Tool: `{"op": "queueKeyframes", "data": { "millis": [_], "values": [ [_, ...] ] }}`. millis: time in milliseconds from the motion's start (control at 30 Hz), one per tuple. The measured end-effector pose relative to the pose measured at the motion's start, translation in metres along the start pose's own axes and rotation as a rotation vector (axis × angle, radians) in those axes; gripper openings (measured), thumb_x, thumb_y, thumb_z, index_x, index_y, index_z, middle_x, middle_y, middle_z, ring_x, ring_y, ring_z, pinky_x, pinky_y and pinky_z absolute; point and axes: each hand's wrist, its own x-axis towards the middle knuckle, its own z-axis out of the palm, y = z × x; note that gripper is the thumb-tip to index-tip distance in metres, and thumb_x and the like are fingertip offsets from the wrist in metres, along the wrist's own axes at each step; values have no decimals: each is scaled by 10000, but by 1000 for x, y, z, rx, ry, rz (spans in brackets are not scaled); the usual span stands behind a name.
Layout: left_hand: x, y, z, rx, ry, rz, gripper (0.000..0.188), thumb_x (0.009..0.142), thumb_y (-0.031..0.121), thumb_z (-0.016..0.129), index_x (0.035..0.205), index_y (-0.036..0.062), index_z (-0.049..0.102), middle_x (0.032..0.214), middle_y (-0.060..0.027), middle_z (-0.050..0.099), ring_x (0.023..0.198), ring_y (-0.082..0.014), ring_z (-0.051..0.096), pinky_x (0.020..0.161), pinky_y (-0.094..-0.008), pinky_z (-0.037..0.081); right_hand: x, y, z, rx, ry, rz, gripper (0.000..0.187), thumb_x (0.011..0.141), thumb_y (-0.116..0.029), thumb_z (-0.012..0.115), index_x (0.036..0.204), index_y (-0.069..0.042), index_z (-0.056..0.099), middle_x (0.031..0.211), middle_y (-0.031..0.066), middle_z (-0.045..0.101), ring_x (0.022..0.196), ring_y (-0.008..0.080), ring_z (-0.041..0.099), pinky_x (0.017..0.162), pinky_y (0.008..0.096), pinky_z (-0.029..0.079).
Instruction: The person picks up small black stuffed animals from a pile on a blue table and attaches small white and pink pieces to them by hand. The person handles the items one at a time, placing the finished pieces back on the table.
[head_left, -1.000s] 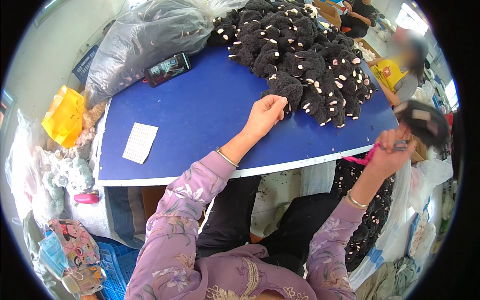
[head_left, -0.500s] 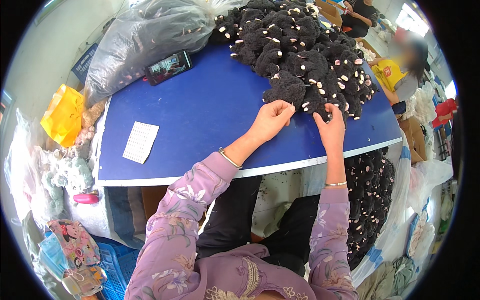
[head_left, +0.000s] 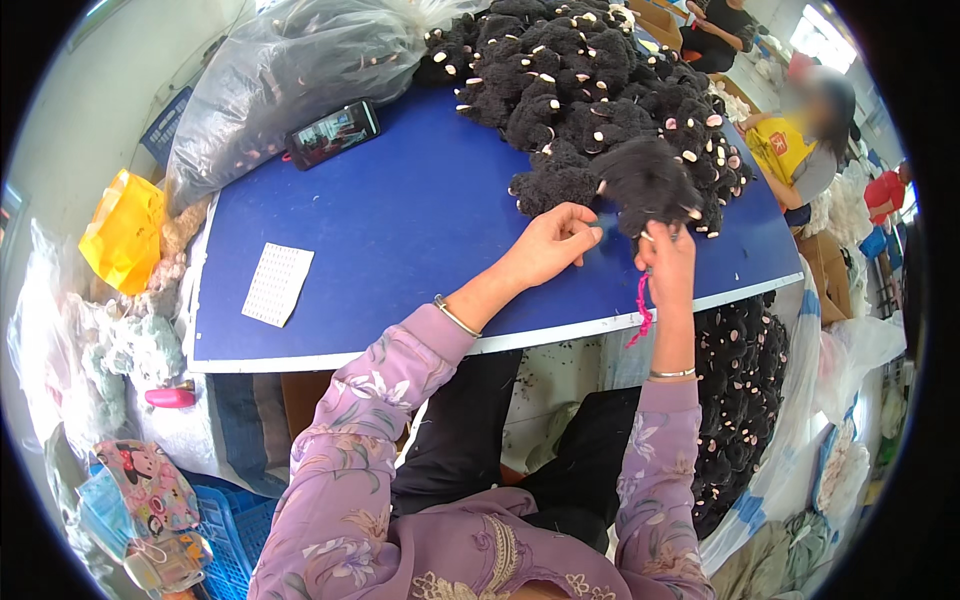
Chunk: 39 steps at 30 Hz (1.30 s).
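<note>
A fluffy black plush toy, smeared by motion, hangs from my right hand, whose fingers are closed on its lower end. A pink braided cord dangles below the same hand; what it is tied to is mostly hidden in the palm. To the left, my left hand hovers over the blue table, fingers half curled, thumb and forefinger apart, with nothing visible between them. Just beyond it lies another black plush toy, at the near edge of a big pile of black plush toys with pale and pink tips.
On the blue table are a phone and a printed paper sheet. A large clear plastic bag bulges at far left. More black toys fill a bag below the right edge. A co-worker sits at far right.
My right hand has closed on a black plush toy and swung it up off the pile. The pink cord now shows below that hand. My left hand's thumb and forefinger have parted.
</note>
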Motion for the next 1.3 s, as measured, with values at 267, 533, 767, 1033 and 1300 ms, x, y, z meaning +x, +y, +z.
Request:
{"op": "queueKeyframes", "data": {
  "millis": [267,533,767,1033,1300],
  "values": [
    [-3,11,1,-144,107,34,439,883,206,657,1180,-41,448,853,-41,585,637,-80,525,584,-223,454,-17,-2,24,-249,91,-154,240,886,-111,620,1063,40,563,813,20,582,637,68,523,555,222,445],
    [5,5,3,-272,183,266,243,891,190,637,1053,11,612,886,-45,641,756,-93,587,620,-237,502,-41,-1,48,-362,-299,-216,108,864,-56,624,962,-13,636,926,-7,599,652,37,476,569,190,387],
    [5,6,-6,-565,158,81,380,991,229,424,1283,-13,424,1130,-174,607,904,-287,668,729,-375,589,-26,-2,26,-350,-45,6,134,923,-91,544,878,-8,639,794,-2,645,696,43,523,651,197,423],
    [11,-6,-8,-537,232,98,390,1018,270,380,1333,41,398,1234,-134,557,1039,-243,625,902,-382,539,-44,5,52,-318,-138,-115,284,812,-59,695,1052,-24,547,856,-29,574,678,0,445,560,170,357],
    [-2,8,-3,-339,49,-8,368,944,256,553,1247,52,507,1113,-79,624,1003,-183,633,869,-334,542,-44,2,55,-340,-12,-231,219,811,5,667,986,-43,544,834,-48,522,657,-17,413,536,140,335]
  ]
}}
